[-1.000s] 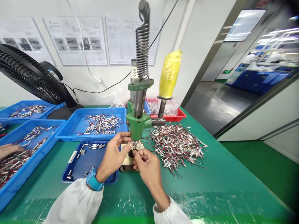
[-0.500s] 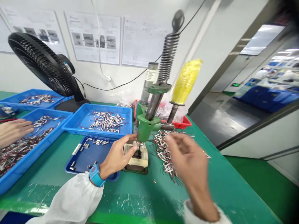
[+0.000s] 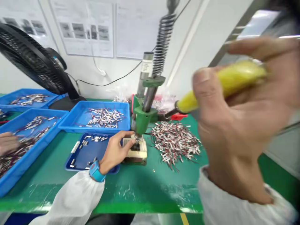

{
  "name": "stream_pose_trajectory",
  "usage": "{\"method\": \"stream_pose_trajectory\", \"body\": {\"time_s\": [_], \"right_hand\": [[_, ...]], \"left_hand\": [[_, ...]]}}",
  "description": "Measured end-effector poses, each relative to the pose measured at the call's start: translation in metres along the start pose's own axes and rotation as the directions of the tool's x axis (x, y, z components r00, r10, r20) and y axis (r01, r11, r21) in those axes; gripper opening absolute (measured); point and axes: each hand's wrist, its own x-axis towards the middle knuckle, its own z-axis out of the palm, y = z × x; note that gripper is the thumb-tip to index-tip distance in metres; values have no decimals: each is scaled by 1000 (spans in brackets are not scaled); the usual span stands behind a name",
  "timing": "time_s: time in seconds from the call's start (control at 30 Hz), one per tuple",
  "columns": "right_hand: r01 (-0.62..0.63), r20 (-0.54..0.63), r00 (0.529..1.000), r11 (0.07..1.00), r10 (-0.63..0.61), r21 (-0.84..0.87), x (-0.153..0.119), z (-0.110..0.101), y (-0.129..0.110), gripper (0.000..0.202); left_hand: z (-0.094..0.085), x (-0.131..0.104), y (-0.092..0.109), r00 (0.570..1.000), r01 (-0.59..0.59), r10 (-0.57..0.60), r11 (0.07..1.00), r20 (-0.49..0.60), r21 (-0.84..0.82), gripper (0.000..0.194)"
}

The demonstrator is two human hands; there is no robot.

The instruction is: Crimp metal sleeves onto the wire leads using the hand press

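A green hand press (image 3: 142, 122) with a tall coil spring (image 3: 161, 43) stands on the table. My left hand (image 3: 117, 149), a blue band at its wrist, reaches to the pale fixture block (image 3: 140, 154) under the ram. Its thumb and forefinger are closed together there; what lies between them is too small and hidden to name. Raised at the right, my right hand (image 3: 241, 134) is around the yellow-wrapped lever handle (image 3: 241, 78), blurred by motion. Small metal cylinders lie in a dark blue tray (image 3: 93, 156) beside my left hand.
Right of the press lies a heap of small wired metal parts (image 3: 175, 142). Blue bins (image 3: 93, 128) with similar parts stand left and behind, a red bin (image 3: 179, 117) behind the press. A black fan (image 3: 35, 59) stands back left. Another person's hand (image 3: 8, 143) is over the left bin.
My right hand has moved from over the heap up to the yellow handle, which has swung down toward me. My left hand stays at the fixture. The view has shifted slightly.
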Motion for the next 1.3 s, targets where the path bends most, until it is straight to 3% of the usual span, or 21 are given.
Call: {"method": "stream_pose_trajectory", "body": {"time_s": [0.1,0.2,0.33,0.4,0.43,0.47,0.53,0.6,0.67,0.83,0.93,1.0,1.13,1.3], "right_hand": [[-19,65,998,999,21,-35,-15,-10,8,45],[-20,226,974,999,30,-47,-33,-9,14,39],[-10,531,845,994,65,-106,-71,8,24,30],[-4,583,806,984,107,-176,-90,18,29,29],[1,587,800,978,124,-208,-98,22,31,28],[10,585,800,972,133,-234,-104,26,32,27],[38,575,808,963,128,-267,-113,32,33,25],[58,553,827,963,101,-262,-120,37,29,23],[65,527,848,974,60,-215,-126,45,21,22],[116,429,902,983,-45,-141,-143,89,-19,15],[138,341,938,967,-58,-215,-144,117,-39,15],[131,291,954,968,-64,-215,-142,123,-42,21],[90,159,985,981,-62,-173,-132,95,-20,20],[-27,-12,1000,890,24,-456,-92,50,46,42]], "left_hand": [[7,5,0,1000,20,-21,999,-23,-32,21],[10,14,4,998,48,-42,990,48,-130,15],[-4,22,11,948,100,-26,970,316,-220,20],[-16,25,11,912,76,11,978,411,-195,20],[-23,27,8,916,49,19,986,400,-159,20],[-30,31,4,939,18,19,995,345,-103,20],[-43,40,-9,991,-24,15,998,134,66,20],[-56,52,-27,997,-13,30,970,-68,242,22],[-69,63,-45,982,25,49,923,-181,384,26],[-85,72,-74,971,99,60,784,-233,612,53],[-84,66,-75,969,65,108,758,-224,649,59],[-86,60,-71,967,45,136,747,-218,663,55],[-94,45,-64,968,51,129,739,-216,672,47],[-92,32,-50,955,69,136,762,-262,644,41]]}}
